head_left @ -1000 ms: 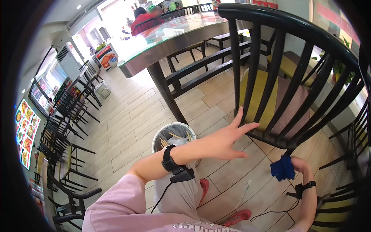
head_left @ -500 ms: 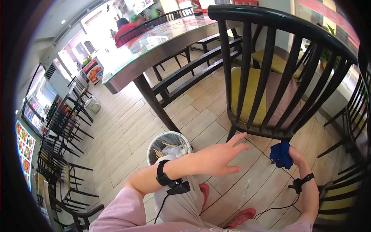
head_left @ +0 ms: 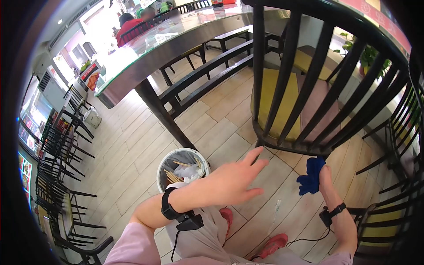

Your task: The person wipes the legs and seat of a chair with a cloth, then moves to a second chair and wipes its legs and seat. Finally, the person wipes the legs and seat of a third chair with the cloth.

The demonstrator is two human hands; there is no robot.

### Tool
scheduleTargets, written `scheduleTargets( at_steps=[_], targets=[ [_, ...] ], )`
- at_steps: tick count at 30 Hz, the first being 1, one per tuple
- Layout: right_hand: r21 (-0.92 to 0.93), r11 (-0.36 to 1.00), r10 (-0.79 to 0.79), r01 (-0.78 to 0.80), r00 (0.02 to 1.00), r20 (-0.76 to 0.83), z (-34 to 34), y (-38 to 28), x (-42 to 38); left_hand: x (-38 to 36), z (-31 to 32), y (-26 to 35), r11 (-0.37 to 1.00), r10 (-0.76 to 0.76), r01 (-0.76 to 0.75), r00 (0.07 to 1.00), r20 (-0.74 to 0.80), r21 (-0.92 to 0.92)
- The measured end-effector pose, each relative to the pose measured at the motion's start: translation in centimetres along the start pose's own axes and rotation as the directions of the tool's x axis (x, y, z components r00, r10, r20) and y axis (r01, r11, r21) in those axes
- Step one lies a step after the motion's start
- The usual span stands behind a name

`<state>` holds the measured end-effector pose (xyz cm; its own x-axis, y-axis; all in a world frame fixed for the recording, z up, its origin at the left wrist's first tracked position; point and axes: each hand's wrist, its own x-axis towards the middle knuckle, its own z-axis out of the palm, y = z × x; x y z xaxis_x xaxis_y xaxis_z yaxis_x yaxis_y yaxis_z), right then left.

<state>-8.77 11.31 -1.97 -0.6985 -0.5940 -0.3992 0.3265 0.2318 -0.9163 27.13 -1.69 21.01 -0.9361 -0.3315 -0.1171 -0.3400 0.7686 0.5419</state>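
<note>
The fingers (head_left: pixel 254 160) of the left hand (head_left: pixel 232 181) are spread and empty, pointing at the chair's (head_left: pixel 282 101) seat edge just ahead, while the right hand (head_left: pixel 325 176) bunches a blue cloth (head_left: pixel 310 176) beside that edge.

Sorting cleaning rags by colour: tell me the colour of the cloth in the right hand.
Dark blue. The cloth, bunched in the right hand, shows best in the head view.

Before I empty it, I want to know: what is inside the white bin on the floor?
The white bin holds wooden chopsticks and crumpled white paper on a grey liner. The left hand and forearm cover its near rim; deeper contents are hidden.
</note>
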Motion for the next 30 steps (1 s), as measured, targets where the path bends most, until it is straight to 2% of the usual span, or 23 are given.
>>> scheduleTargets(
  at_steps=[6,7,8,9,10,11,12,13,14,15,17,18,19,20,21,22,24,26,28,30],
  targets=[
    [-0.188,0.981,-0.071,0.057,0.995,-0.069,-1.6,0.3,1.0,-0.7,-0.9,0.7,1.000,-0.009,0.010,0.997,0.076,-0.022],
    [-0.553,0.815,-0.231,0.171,0.972,-0.039,-3.1,1.0,2.0,-0.6,-0.5,0.4,0.999,-0.004,0.007,0.997,0.076,-0.041],
    [-0.826,0.509,-0.362,0.241,0.931,0.048,-4.6,1.6,2.8,-0.2,-0.3,-0.1,0.998,-0.052,0.053,0.999,0.009,-0.027],
    [-0.836,0.499,-0.362,0.229,0.931,0.039,-5.1,1.4,2.7,0.4,0.0,-0.6,0.995,-0.099,0.098,0.993,-0.059,-0.013],
    [-0.800,0.562,-0.307,0.211,0.951,0.035,-4.8,1.3,2.4,1.1,0.3,-1.1,0.996,-0.091,0.090,0.995,-0.052,-0.021],
    [-0.758,0.624,-0.251,0.191,0.967,0.037,-4.2,1.0,2.0,2.0,0.8,-1.7,0.994,-0.102,0.092,0.980,-0.171,-0.065],
    [-0.760,0.623,-0.249,0.185,0.968,0.031,-2.8,-0.9,0.4,2.8,1.1,-2.0,0.990,-0.119,0.091,0.950,-0.288,-0.108],
    [-0.621,0.781,-0.007,0.065,0.995,0.095,-1.0,-4.1,-2.2,3.6,1.1,-2.1,0.990,-0.114,0.086,0.951,-0.289,-0.110],
    [-0.468,0.879,0.212,-0.096,0.956,0.202,-0.1,-6.0,-3.6,4.4,0.9,-2.1,0.978,-0.080,0.014,0.946,-0.313,-0.208],
    [-0.464,0.881,0.201,-0.089,0.959,0.199,-0.1,-6.0,-3.7,5.1,0.6,-2.0,0.952,-0.046,-0.062,0.939,-0.341,-0.299],
    [-0.271,0.960,0.151,-0.068,0.943,0.297,-0.1,-5.0,-3.0,6.1,0.5,-1.7,0.932,-0.029,-0.092,0.945,-0.325,-0.349],
    [-0.266,0.962,0.148,-0.068,0.944,0.294,-0.3,-4.3,-2.3,6.5,0.5,-1.7,0.908,-0.019,-0.111,0.953,-0.302,-0.405],
    [-0.131,0.991,0.093,-0.042,0.906,0.413,-0.6,-3.6,-1.3,6.9,0.6,-2.1,0.909,-0.014,-0.113,0.954,-0.299,-0.402],
    [0.009,0.999,0.023,-0.033,0.856,0.517,-1.1,-3.1,-0.6,7.5,0.8,-2.7,0.868,-0.019,-0.164,0.932,-0.362,-0.468],
    [0.069,0.993,0.036,-0.093,0.814,0.579,-1.4,-3.1,-0.3,8.1,0.9,-3.0,0.820,-0.026,-0.221,0.907,-0.420,-0.528],
    [0.081,0.992,0.033,-0.095,0.825,0.564,-1.4,-3.2,-0.2,8.5,0.7,-3.2,0.818,-0.011,-0.225,0.914,-0.405,-0.529],
    [0.116,0.980,0.030,-0.159,0.702,0.711,-1.1,-3.4,-0.3,8.5,0.3,-3.9,0.923,-0.002,-0.143,0.926,-0.376,-0.357],
    [0.019,0.974,0.143,-0.226,0.679,0.720,-0.9,-4.5,-1.0,8.2,0.0,-3.1,0.942,0.020,-0.143,0.927,-0.374,-0.303],
    [0.065,0.968,0.134,-0.240,0.722,0.679,-0.5,-5.5,-2.0,7.7,-0.6,-1.9,0.966,-0.039,-0.054,0.937,-0.348,-0.253],
    [-0.064,0.993,0.117,-0.101,0.722,0.681,-0.9,-5.4,-1.8,7.4,-0.1,-1.8,0.967,-0.015,-0.073,0.941,-0.339,-0.245]
  ],
)
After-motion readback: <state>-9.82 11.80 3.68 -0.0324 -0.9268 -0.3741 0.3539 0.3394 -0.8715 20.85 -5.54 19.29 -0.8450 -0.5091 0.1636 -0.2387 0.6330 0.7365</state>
